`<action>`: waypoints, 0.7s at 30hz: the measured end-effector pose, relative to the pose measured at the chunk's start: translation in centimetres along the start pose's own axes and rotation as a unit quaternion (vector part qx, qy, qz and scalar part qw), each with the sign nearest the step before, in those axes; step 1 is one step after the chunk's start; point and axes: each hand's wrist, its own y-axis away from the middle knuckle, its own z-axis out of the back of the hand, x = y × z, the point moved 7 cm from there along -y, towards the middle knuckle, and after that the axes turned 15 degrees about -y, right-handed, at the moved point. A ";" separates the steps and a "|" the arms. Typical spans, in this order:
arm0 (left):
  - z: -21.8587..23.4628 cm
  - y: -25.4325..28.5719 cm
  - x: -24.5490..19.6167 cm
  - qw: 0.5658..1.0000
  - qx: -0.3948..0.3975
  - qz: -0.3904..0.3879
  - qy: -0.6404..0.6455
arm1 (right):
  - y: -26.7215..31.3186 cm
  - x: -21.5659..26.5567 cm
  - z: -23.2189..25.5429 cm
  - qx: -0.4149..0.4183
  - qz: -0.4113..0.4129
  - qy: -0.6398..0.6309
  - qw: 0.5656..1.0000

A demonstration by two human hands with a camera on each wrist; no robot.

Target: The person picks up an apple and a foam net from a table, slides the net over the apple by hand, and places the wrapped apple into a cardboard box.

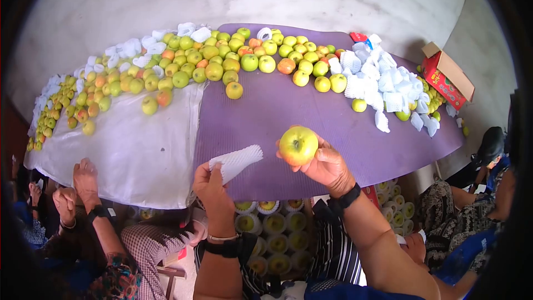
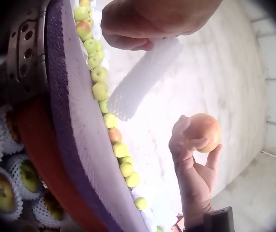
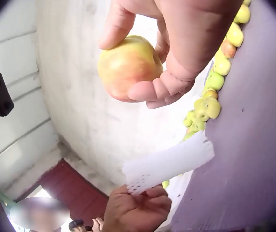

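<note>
My right hand (image 1: 328, 168) grips a yellow-green apple (image 1: 298, 145) with a red blush, raised above the purple mat (image 1: 250, 122). In the right wrist view the thumb and fingers wrap the sides of the apple (image 3: 128, 67). My left hand (image 1: 215, 197) pinches one end of a white foam net sleeve (image 1: 239, 162), which lies flattened and points toward the apple. The left wrist view shows the foam net sleeve (image 2: 145, 79) hanging from the left fingers, apart from the apple (image 2: 204, 133).
Loose apples (image 1: 214, 69) line the table's far side. White foam sleeves (image 1: 383, 78) are heaped at the right, beside a red carton (image 1: 447, 78). Sleeved apples (image 1: 276, 244) fill a box below the table edge. Other people's hands (image 1: 86, 183) work at the left; another person sits at the right.
</note>
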 end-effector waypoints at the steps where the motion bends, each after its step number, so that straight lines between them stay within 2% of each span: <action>1: 0.0 0.0 0.0 1.000 -0.001 0.003 0.003 | 0.1 -0.3 0.3 -0.006 0.006 0.006 1.000; 6: 0.2 -0.1 0.4 1.000 -0.009 0.015 -0.019 | -0.4 -1.8 2.1 -0.027 0.025 -0.041 0.998; 8: 0.2 -0.1 0.3 1.000 -0.015 -0.002 0.016 | -0.8 -2.5 2.3 -0.028 0.033 -0.060 0.997; 9: 0.1 -0.2 0.2 1.000 -0.017 -0.003 0.014 | -1.0 -2.7 2.6 -0.062 0.052 -0.073 0.994; 10: -0.1 -0.3 0.4 0.995 -0.014 0.032 0.092 | -1.0 -2.7 3.0 -0.095 0.072 -0.087 0.989; 11: -0.3 -0.3 0.8 0.983 -0.011 0.065 0.170 | -1.2 -3.0 2.8 -0.094 0.070 -0.090 0.989; 12: 0.2 -0.8 1.5 0.984 -0.014 0.063 0.167 | -1.2 -3.0 2.5 -0.101 0.078 -0.051 0.991; 14: -0.6 -1.2 4.9 0.914 0.091 0.182 0.351 | -1.4 -3.4 2.2 -0.109 0.083 -0.017 0.990; 16: -1.1 -0.9 5.4 0.901 0.109 0.199 0.371 | -1.1 -4.0 2.7 -0.167 0.056 0.131 0.976; 17: -1.8 -0.7 5.5 0.884 0.131 0.211 0.395 | -1.1 -4.5 3.3 -0.168 0.053 0.128 0.976; 18: -2.2 -0.4 5.3 0.885 0.128 0.211 0.394 | -1.1 -4.5 4.2 -0.190 0.080 0.257 0.944; 19: -3.0 0.2 5.2 0.880 0.134 0.241 0.387 | -1.0 -4.3 4.4 -0.208 0.106 0.382 0.894; 20: -3.7 0.8 5.2 0.873 0.139 0.270 0.381 | -1.0 -4.6 4.2 -0.208 0.104 0.381 0.895; 21: -4.3 1.3 5.0 0.860 0.143 0.286 0.398 | -0.9 -4.2 3.5 -0.215 0.131 0.474 0.844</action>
